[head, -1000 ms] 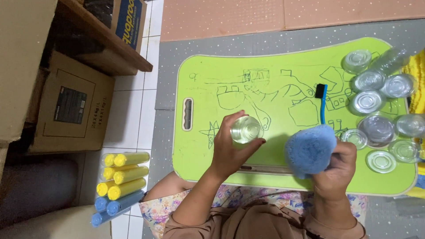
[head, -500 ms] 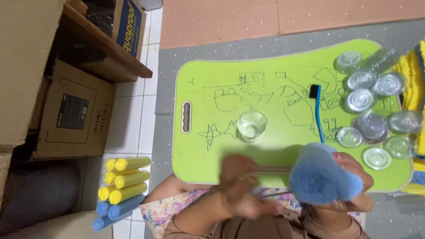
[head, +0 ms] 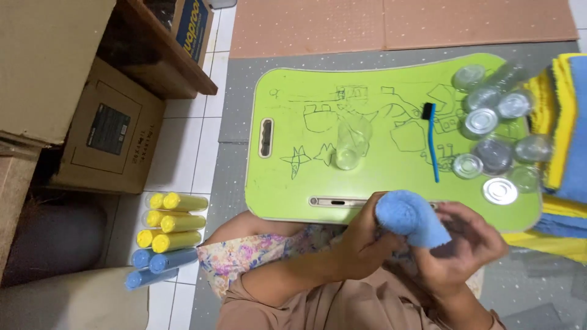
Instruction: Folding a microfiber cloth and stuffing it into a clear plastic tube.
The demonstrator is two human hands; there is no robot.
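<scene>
Since earlier: left hand [head: 361, 244] has let go of the clear glass [head: 350, 146] and joined right hand [head: 461, 244] on the blue cloth [head: 406, 217]; both pinch it at the green board's [head: 281, 189] near edge. Glass stands apart at 11 o'clock, left hand nearer. Open board between; blue brush [head: 431, 143] and glass cluster [head: 489, 131] at 1 o'clock.

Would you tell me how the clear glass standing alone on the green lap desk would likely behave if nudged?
The clear glass looks tall and narrow, so a nudge near its rim might tip it. On the smooth green lap desk it would probably slide easily. Being round, it would likely roll if toppled.
</scene>
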